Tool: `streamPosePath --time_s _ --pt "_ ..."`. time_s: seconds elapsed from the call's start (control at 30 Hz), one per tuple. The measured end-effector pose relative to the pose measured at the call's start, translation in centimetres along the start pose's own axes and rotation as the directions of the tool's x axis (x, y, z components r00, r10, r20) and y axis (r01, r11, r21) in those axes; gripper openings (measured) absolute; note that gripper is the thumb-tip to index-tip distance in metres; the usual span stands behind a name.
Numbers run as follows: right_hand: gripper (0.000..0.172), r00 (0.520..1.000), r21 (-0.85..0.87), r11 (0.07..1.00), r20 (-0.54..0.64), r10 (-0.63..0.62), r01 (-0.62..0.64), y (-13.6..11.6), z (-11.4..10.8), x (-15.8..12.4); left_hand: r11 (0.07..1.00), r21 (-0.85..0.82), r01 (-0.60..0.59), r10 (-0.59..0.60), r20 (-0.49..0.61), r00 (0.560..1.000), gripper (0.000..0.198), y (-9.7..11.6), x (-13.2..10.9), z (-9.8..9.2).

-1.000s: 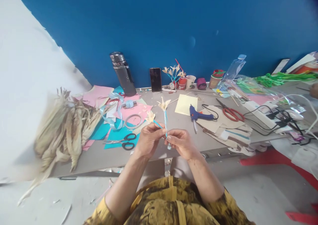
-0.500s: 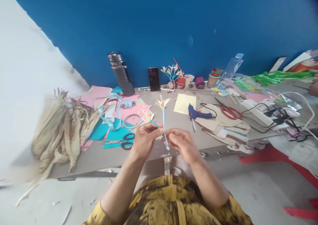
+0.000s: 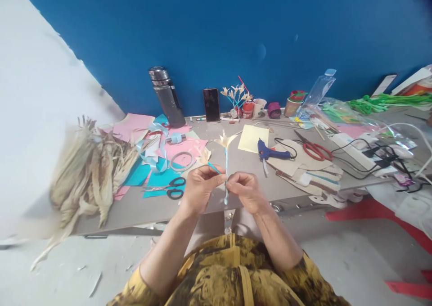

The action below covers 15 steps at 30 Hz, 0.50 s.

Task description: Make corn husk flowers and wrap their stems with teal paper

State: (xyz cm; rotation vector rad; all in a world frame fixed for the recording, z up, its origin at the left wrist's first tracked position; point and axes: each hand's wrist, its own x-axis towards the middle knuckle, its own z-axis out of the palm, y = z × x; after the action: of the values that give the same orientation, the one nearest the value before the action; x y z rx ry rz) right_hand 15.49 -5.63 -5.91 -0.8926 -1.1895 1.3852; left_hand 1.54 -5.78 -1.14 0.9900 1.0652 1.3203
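Note:
Between my hands stands a pale husk flower point(image 3: 225, 140) on a thin light-blue stem, roughly upright. My left hand point(image 3: 202, 186) pinches this stem from the left, together with the blue stem of a second pale flower point(image 3: 204, 156) that leans up and left. From the right, the thumb and forefinger of my right hand point(image 3: 245, 190) close on the upright stem just beside the left fingertips. The stem's whitish lower end hangs below the fingers. Where the two stems meet is partly hidden by my fingertips.
Black-handled scissors point(image 3: 174, 189), a tape ring point(image 3: 181, 162) and dried husks point(image 3: 91, 175) lie left. A blue glue gun point(image 3: 275, 154), red-handled scissors point(image 3: 315, 150), gloves point(image 3: 307, 175) and a power strip point(image 3: 357, 155) are right. Behind stand a thermos point(image 3: 167, 99), a phone point(image 3: 211, 105) and a flower bunch point(image 3: 236, 96).
My right hand's fingers have drawn together into a pinch on the stem, near the left fingertips. The upright stem is straighter. The whole view has shifted slightly.

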Motion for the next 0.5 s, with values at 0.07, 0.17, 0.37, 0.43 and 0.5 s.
streamPosePath --time_s 0.07,0.17,0.37,0.43,0.5 --pt "0.029 0.962 -0.349 0.918 -0.125 -0.243 0.186 -0.2 0.6 -0.4 0.971 0.209 -0.112 0.147 -0.161 0.976 0.013 -0.3 -0.3 0.4" --pt "0.027 0.846 -0.67 0.666 -0.105 -0.523 0.328 -0.4 1.4 -1.0 0.91 0.383 -0.16 0.282 -0.286 0.916 0.005 -0.4 -0.2 0.9" --pt "0.035 0.995 -0.113 0.989 -0.031 -0.1 0.095 -1.0 0.0 -1.1 0.994 -0.105 -0.021 0.018 -0.023 1.0 0.023 0.3 0.9 0.3" --pt "0.052 0.982 0.171 0.976 0.151 0.11 -0.135 -0.9 -0.5 -0.7 0.976 -0.204 0.075 -0.062 0.072 0.995 0.028 0.6 0.9 0.1" --pt "0.061 0.945 0.315 0.911 0.271 0.183 -0.267 -0.4 -0.7 -0.4 0.965 -0.225 0.134 -0.108 0.125 0.986 0.031 0.7 0.7 0.2"
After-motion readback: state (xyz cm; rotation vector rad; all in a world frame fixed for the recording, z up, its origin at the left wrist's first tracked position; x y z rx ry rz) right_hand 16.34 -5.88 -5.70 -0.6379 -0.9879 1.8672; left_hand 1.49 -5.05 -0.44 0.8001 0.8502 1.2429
